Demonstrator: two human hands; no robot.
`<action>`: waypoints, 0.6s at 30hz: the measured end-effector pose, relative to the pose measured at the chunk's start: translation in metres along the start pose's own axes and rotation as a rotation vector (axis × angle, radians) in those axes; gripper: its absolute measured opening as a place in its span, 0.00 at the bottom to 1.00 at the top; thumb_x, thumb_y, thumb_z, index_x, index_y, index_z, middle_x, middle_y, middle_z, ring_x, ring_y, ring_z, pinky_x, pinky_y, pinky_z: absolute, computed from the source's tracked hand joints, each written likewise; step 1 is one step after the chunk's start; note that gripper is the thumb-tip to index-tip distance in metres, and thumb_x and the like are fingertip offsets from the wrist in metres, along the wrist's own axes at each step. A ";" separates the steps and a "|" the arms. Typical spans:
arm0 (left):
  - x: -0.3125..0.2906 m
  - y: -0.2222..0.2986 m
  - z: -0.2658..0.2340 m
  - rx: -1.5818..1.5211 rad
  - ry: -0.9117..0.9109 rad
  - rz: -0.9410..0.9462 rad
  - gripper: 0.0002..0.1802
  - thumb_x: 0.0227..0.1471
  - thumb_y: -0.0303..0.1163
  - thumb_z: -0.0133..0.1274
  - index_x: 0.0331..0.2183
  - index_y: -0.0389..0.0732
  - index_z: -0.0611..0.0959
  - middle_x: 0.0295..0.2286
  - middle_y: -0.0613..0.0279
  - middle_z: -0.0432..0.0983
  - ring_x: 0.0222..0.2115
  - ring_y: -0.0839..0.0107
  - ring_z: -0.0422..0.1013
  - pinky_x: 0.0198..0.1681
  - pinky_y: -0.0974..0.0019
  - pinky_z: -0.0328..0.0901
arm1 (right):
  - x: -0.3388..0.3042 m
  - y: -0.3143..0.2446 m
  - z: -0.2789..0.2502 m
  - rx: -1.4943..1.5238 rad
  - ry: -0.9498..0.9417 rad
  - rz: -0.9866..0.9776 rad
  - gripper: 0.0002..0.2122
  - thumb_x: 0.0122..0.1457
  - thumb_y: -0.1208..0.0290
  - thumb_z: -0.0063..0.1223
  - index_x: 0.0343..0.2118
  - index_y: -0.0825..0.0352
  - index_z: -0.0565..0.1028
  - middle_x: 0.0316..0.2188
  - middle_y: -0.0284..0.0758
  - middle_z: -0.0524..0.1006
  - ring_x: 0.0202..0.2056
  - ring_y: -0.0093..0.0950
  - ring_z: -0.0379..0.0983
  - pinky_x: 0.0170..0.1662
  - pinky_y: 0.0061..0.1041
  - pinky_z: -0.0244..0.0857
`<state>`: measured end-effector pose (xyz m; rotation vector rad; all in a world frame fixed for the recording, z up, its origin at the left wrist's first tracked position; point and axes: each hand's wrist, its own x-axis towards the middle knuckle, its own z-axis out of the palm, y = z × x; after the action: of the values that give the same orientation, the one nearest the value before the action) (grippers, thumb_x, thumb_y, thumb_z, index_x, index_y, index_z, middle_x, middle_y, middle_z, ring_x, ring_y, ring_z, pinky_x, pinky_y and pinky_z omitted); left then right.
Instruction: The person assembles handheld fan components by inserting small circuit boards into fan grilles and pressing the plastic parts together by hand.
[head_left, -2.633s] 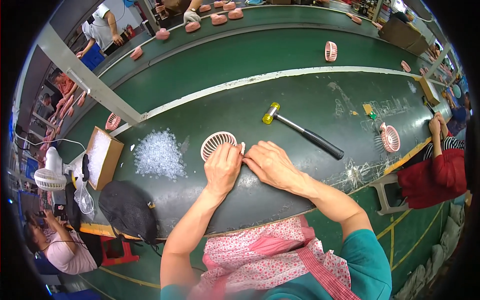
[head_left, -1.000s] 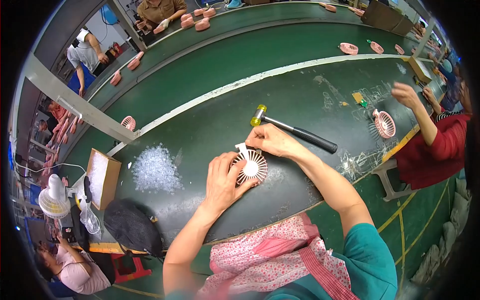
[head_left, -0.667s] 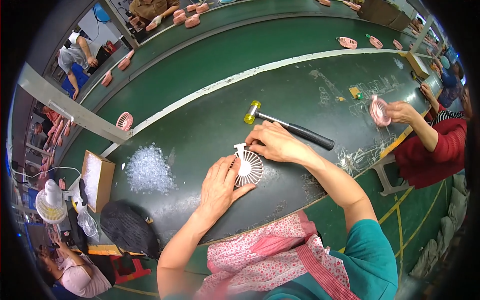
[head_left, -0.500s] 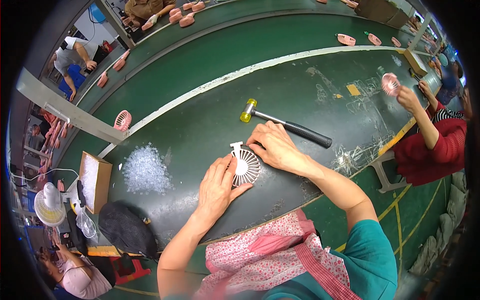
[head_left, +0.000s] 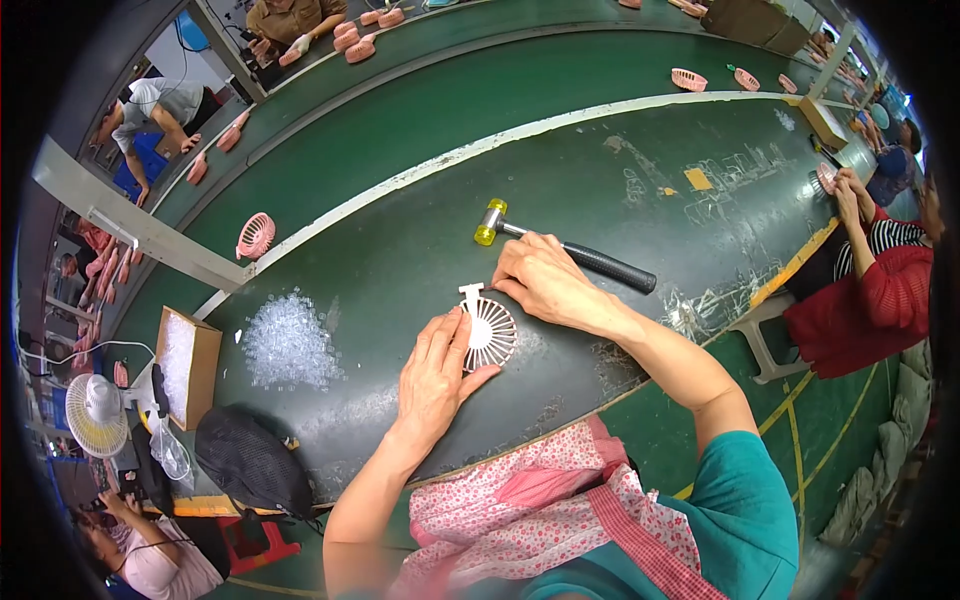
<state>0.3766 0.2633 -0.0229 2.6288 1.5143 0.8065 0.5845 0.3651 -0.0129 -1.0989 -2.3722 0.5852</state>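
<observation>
A pale round fan grille with radiating slats and a short T-shaped stem lies on the dark green bench in front of me. My left hand holds it down, fingers along its left side and thumb by its lower edge. At its upper right, my right hand is closed, fingertips pressed together near the stem; anything between them is hidden. Just beyond that hand lies a hammer with yellow faces and a black grip. Left of the grille is a pile of small clear pieces.
A cardboard box of clear pieces and a black mesh bag sit at the left, near a small fan. Beyond a white rail, pink fan parts ride the green belt. A co-worker in a red sleeve sits at right.
My hands have barely moved. The co-worker at right has brought a pink part down and closer to their other hand. Pink parts across the belt have shifted slightly left.
</observation>
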 end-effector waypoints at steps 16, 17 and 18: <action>-0.002 0.007 0.004 -0.034 0.030 -0.026 0.38 0.36 0.36 0.70 0.50 0.34 0.75 0.48 0.53 0.71 0.49 0.54 0.69 0.47 0.58 0.70 | -0.032 0.050 -0.018 -0.345 0.242 0.072 0.14 0.57 0.76 0.52 0.47 0.70 0.72 0.38 0.40 0.71 0.42 0.39 0.67 0.45 0.36 0.62; -0.003 0.007 0.005 -0.057 0.056 -0.032 0.37 0.35 0.34 0.70 0.49 0.35 0.76 0.47 0.54 0.72 0.48 0.54 0.69 0.46 0.58 0.70 | -0.033 0.049 -0.020 -0.346 0.240 0.066 0.14 0.57 0.76 0.52 0.47 0.70 0.72 0.38 0.40 0.71 0.42 0.39 0.67 0.45 0.36 0.62; -0.003 0.008 0.006 -0.056 0.061 -0.037 0.37 0.35 0.34 0.70 0.49 0.35 0.76 0.47 0.54 0.72 0.48 0.54 0.69 0.46 0.58 0.70 | -0.036 0.047 -0.023 -0.308 0.204 0.102 0.13 0.58 0.76 0.51 0.47 0.70 0.72 0.38 0.40 0.71 0.41 0.39 0.68 0.44 0.36 0.63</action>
<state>0.3848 0.2585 -0.0276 2.5519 1.5261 0.9199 0.6458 0.3687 -0.0282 -1.3472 -2.2850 0.1318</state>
